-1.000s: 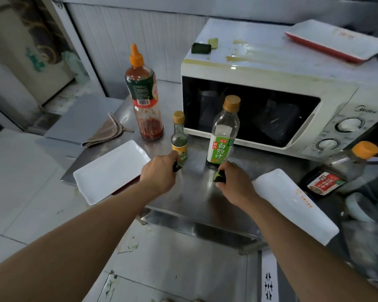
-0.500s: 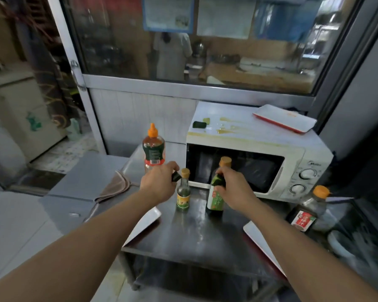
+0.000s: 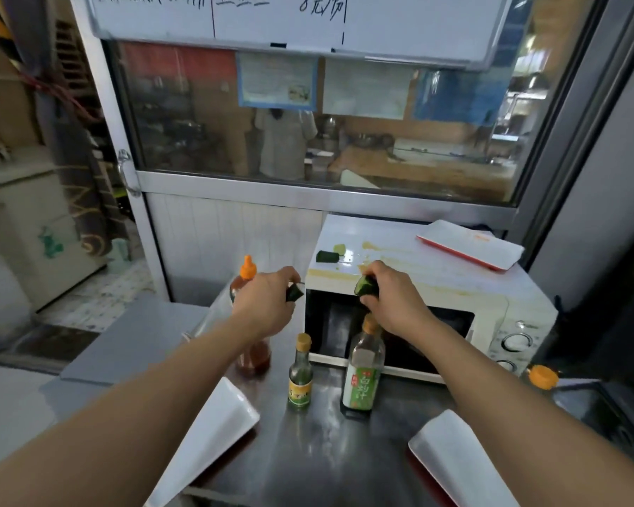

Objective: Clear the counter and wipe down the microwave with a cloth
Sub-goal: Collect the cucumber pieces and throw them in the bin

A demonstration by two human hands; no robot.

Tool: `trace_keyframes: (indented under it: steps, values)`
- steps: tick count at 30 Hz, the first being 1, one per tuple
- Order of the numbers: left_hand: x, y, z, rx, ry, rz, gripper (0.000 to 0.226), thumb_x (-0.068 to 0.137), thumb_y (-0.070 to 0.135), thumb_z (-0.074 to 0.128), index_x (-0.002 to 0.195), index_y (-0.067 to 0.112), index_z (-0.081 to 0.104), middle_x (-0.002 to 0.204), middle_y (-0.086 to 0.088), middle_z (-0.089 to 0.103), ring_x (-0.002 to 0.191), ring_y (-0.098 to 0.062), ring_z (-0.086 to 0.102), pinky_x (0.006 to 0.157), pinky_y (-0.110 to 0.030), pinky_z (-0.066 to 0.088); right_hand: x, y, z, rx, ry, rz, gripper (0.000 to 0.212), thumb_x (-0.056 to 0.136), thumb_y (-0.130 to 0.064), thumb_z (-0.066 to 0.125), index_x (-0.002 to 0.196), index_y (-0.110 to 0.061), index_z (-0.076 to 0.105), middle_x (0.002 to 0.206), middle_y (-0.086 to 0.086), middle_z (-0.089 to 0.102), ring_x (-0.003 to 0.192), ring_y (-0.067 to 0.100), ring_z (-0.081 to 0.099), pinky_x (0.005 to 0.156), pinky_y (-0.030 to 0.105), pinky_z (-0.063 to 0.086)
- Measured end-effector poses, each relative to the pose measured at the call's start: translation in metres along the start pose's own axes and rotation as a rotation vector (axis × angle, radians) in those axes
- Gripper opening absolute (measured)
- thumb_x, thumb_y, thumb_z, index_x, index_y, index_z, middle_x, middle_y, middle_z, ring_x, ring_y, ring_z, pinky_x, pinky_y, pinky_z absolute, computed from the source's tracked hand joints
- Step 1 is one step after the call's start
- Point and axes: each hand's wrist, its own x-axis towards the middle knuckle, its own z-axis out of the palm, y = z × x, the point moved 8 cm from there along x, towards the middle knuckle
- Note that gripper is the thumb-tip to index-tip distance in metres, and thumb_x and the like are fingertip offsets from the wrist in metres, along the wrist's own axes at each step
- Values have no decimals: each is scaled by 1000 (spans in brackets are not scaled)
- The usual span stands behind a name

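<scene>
A white microwave (image 3: 491,309) stands at the back of the steel counter (image 3: 326,451); its top has yellowish smears, a dark green cucumber piece (image 3: 326,256) and a pale slice (image 3: 340,248). My left hand (image 3: 264,305) is raised above the counter and pinches a small green cucumber piece (image 3: 294,292). At the microwave's front top edge my right hand (image 3: 392,301) grips another green cucumber piece (image 3: 366,286). No cloth shows in this view.
On the counter stand a red sauce bottle with an orange cap (image 3: 249,345), a small green bottle (image 3: 299,375) and a tall green-labelled bottle (image 3: 363,371). White rectangular plates lie front left (image 3: 213,433), front right (image 3: 458,466) and on the microwave (image 3: 471,247). An orange-capped bottle (image 3: 542,376) lies right.
Both hands have lifted from the counter surface up to the microwave's top edge, each still holding its green piece. My view has tilted upward toward the window.
</scene>
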Motion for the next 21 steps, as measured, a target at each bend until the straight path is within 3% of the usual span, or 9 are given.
trace_keyframes:
  steps: [3, 7, 10, 13, 21]
  values:
    - [24, 4, 2, 20, 19, -21, 38, 86, 19, 57, 122, 27, 51, 111, -1, 65, 105, -26, 56, 66, -34, 49, 23, 9, -3, 7, -2, -20, 37, 88, -15, 61, 123, -14, 47, 121, 8, 57, 109, 26, 54, 89, 38, 48]
    - [59, 16, 14, 34, -1, -24, 31, 84, 16, 58, 114, 24, 56, 107, -1, 67, 98, -23, 61, 79, -38, 53, 57, 27, -5, 8, -8, -27, 36, 89, -14, 59, 123, -15, 47, 121, 7, 57, 107, 26, 55, 88, 39, 48]
    - [83, 25, 24, -3, -10, -43, 28, 84, 13, 57, 111, 23, 56, 104, -1, 67, 93, -24, 62, 73, -37, 54, 80, 41, -6, 20, -25, -34, 38, 89, -13, 59, 124, -15, 47, 121, 7, 57, 107, 26, 55, 89, 40, 48]
    - [104, 30, 31, -27, 17, -59, 26, 85, 17, 59, 110, 22, 56, 106, -1, 63, 92, -24, 59, 64, -32, 45, 101, 54, -7, 35, -29, -44, 36, 89, -12, 58, 123, -15, 47, 120, 7, 57, 105, 26, 55, 88, 40, 48]
    - [140, 35, 46, 56, 45, -15, 30, 82, 7, 57, 105, 26, 58, 110, 4, 55, 98, -20, 54, 62, -29, 36, 137, 70, 5, 73, -39, -90, 34, 89, -11, 58, 121, -14, 47, 120, 5, 56, 108, 24, 53, 89, 37, 47]
